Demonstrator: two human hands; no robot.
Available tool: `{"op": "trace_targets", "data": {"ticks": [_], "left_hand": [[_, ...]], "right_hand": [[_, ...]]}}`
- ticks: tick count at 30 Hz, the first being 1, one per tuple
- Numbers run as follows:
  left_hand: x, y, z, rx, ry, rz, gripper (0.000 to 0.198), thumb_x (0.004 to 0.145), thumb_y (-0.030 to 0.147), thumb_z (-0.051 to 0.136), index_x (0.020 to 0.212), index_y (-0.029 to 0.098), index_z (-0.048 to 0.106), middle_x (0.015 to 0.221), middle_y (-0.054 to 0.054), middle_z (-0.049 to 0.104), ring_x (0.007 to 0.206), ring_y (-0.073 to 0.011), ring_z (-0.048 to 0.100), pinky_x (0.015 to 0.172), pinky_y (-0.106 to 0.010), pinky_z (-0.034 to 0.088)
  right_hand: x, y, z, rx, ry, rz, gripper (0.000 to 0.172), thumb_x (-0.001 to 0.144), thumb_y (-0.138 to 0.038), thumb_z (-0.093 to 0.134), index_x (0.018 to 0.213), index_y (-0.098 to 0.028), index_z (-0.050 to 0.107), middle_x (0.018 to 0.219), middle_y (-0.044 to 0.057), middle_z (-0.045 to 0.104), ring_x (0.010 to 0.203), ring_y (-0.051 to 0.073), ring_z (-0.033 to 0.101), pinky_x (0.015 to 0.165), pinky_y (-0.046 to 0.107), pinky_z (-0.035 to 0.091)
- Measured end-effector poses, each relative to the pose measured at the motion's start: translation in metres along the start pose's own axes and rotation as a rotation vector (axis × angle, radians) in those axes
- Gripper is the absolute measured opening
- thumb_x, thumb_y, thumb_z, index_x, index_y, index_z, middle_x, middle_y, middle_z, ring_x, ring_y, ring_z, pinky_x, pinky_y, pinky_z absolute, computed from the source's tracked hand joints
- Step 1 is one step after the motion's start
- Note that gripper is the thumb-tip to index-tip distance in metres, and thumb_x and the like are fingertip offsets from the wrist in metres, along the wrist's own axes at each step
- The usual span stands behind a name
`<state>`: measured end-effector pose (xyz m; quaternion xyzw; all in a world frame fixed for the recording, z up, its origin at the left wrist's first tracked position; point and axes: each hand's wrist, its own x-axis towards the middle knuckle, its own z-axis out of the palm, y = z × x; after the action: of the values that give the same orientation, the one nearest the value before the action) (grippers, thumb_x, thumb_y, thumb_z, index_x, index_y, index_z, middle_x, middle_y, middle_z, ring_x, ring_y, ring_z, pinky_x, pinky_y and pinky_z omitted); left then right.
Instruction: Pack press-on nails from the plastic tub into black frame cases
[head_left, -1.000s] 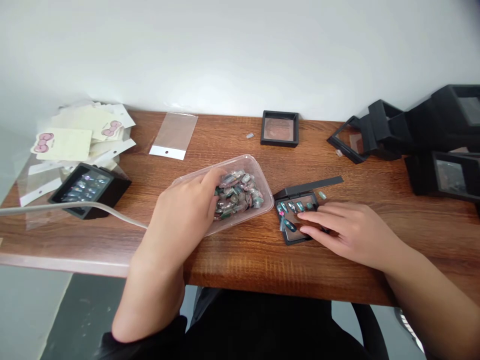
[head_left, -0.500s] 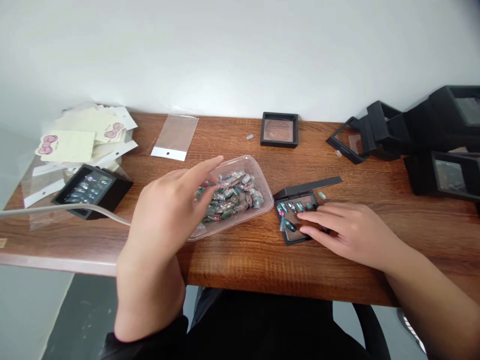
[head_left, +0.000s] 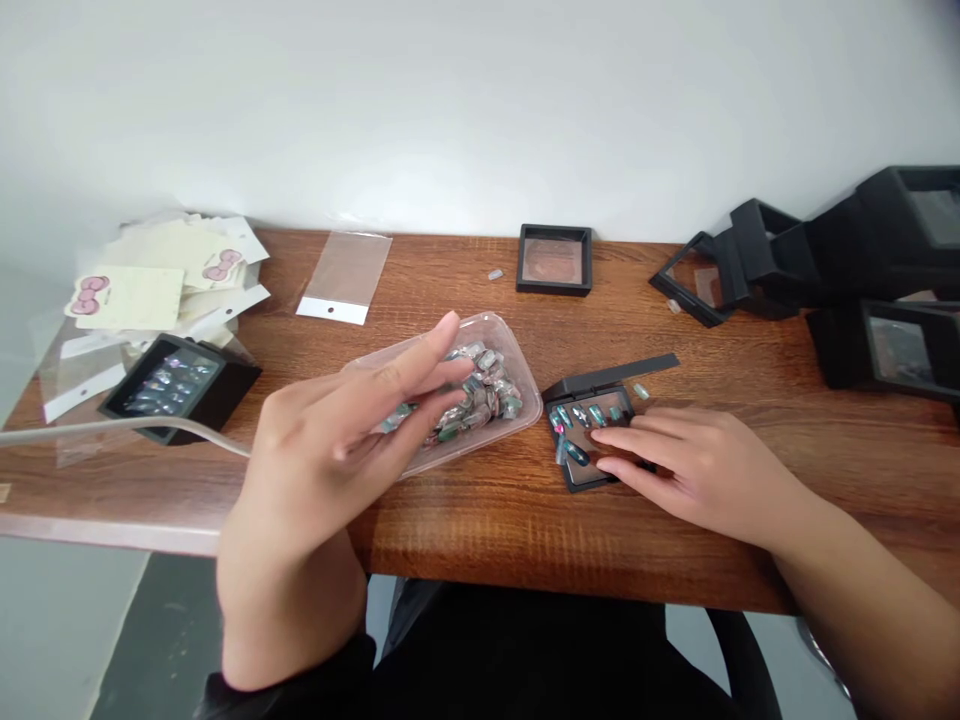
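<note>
My left hand (head_left: 337, 430) hovers over a clear plastic tub (head_left: 529, 385) heaped with press-on nails (head_left: 491, 385). Its thumb and fingers are apart, with nothing visible between them, and it hides the tub's left part. My right hand (head_left: 686, 460) rests at the right side of an open black display case (head_left: 581, 487), thumb and index finger apart on its clear film. Several teal and dark blue press-on nails (head_left: 577, 453) lie on that film, one with a pink ornament. Beside the case's upper right corner is a loose pale green nail (head_left: 640, 391).
An open black frame (head_left: 555, 285) and a clear nail (head_left: 495, 274) lie at the back. More black cases (head_left: 847, 250) pile up at right. At left are bow-printed cards (head_left: 135, 290), a filled case (head_left: 225, 385) and a white cable (head_left: 135, 426). A clear bag (head_left: 349, 270) lies behind the tub.
My left hand has risen from the nails in the tub, its fingers stretching out further right. My right hand stays at the case. The whole view has shifted slightly.
</note>
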<state>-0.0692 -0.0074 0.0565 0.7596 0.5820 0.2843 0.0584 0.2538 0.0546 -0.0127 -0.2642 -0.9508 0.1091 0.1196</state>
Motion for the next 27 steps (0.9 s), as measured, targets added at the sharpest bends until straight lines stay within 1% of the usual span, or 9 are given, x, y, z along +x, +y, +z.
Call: {"op": "trace_targets", "data": {"ticks": [5, 8, 10, 12, 15, 18, 22, 24, 27], "left_hand": [[-0.003, -0.002, 0.0, 0.029, 0.035, 0.017, 0.059, 0.092, 0.028, 0.068, 0.145, 0.042, 0.046, 0.104, 0.009, 0.077, 0.079, -0.0157, 0.076, 0.081, -0.033, 0.066], [-0.001, -0.005, 0.0, 0.085, 0.002, 0.007, 0.054, 0.091, 0.031, 0.069, 0.141, 0.039, 0.051, 0.105, 0.007, 0.077, 0.078, -0.0154, 0.075, 0.075, -0.031, 0.064], [0.001, -0.006, -0.001, 0.146, -0.05, -0.039, 0.042, 0.092, 0.034, 0.066, 0.134, 0.036, 0.06, 0.105, 0.003, 0.077, 0.08, -0.0166, 0.074, 0.07, -0.03, 0.061], [0.003, -0.006, 0.0, 0.215, -0.103, -0.103, 0.026, 0.094, 0.036, 0.061, 0.118, 0.032, 0.071, 0.099, 0.001, 0.077, 0.08, -0.0182, 0.073, 0.064, -0.031, 0.056], [0.006, -0.007, 0.002, 0.266, -0.179, -0.145, 0.021, 0.095, 0.037, 0.057, 0.1, 0.031, 0.077, 0.087, 0.002, 0.077, 0.074, -0.0178, 0.071, 0.058, -0.031, 0.049], [0.007, -0.01, 0.007, 0.301, -0.302, -0.153, 0.02, 0.094, 0.038, 0.059, 0.101, 0.033, 0.077, 0.092, 0.003, 0.078, 0.076, -0.0192, 0.071, 0.056, -0.031, 0.045], [0.008, -0.013, 0.014, 0.351, -0.518, -0.238, 0.022, 0.092, 0.041, 0.061, 0.107, 0.037, 0.076, 0.1, 0.003, 0.078, 0.086, -0.0258, 0.072, 0.06, -0.034, 0.047], [0.01, -0.012, 0.017, 0.388, -0.556, -0.302, 0.022, 0.092, 0.045, 0.061, 0.107, 0.038, 0.076, 0.1, 0.003, 0.078, 0.086, -0.0284, 0.072, 0.061, -0.036, 0.047], [0.012, -0.009, 0.018, 0.46, -0.557, -0.369, 0.026, 0.091, 0.052, 0.06, 0.105, 0.038, 0.077, 0.099, 0.001, 0.078, 0.085, -0.0322, 0.072, 0.058, -0.037, 0.045]], "right_hand": [[0.0, 0.001, 0.0, 0.001, -0.017, 0.013, 0.023, 0.098, -0.035, 0.057, 0.109, -0.022, 0.072, 0.082, 0.001, 0.074, 0.072, 0.018, 0.068, 0.066, 0.032, 0.049], [0.001, 0.001, 0.0, 0.007, -0.011, 0.01, 0.022, 0.098, -0.034, 0.057, 0.108, -0.022, 0.072, 0.082, 0.001, 0.074, 0.071, 0.018, 0.068, 0.067, 0.032, 0.049], [0.001, 0.0, 0.0, 0.01, -0.005, 0.007, 0.022, 0.098, -0.034, 0.057, 0.107, -0.022, 0.073, 0.081, 0.001, 0.074, 0.071, 0.018, 0.068, 0.067, 0.032, 0.049], [0.002, 0.0, 0.0, 0.012, 0.0, 0.007, 0.022, 0.098, -0.034, 0.057, 0.107, -0.022, 0.073, 0.082, 0.001, 0.074, 0.071, 0.018, 0.068, 0.067, 0.032, 0.049], [0.001, 0.001, 0.0, 0.014, -0.004, 0.007, 0.022, 0.098, -0.034, 0.057, 0.107, -0.022, 0.073, 0.085, 0.001, 0.075, 0.072, 0.018, 0.068, 0.068, 0.032, 0.049], [0.001, 0.001, 0.0, 0.01, -0.001, 0.007, 0.022, 0.098, -0.034, 0.057, 0.107, -0.022, 0.073, 0.085, 0.001, 0.075, 0.071, 0.018, 0.068, 0.067, 0.032, 0.049], [0.002, 0.0, -0.001, 0.005, 0.008, 0.006, 0.022, 0.099, -0.034, 0.057, 0.106, -0.021, 0.073, 0.082, 0.001, 0.074, 0.069, 0.018, 0.067, 0.066, 0.032, 0.048], [0.003, 0.0, -0.001, 0.005, 0.006, 0.006, 0.022, 0.098, -0.033, 0.057, 0.106, -0.021, 0.073, 0.082, 0.001, 0.074, 0.069, 0.018, 0.067, 0.066, 0.032, 0.048], [0.002, 0.0, 0.0, 0.009, -0.004, 0.007, 0.021, 0.098, -0.033, 0.058, 0.107, -0.021, 0.072, 0.082, 0.0, 0.074, 0.07, 0.019, 0.068, 0.066, 0.033, 0.048]]}}
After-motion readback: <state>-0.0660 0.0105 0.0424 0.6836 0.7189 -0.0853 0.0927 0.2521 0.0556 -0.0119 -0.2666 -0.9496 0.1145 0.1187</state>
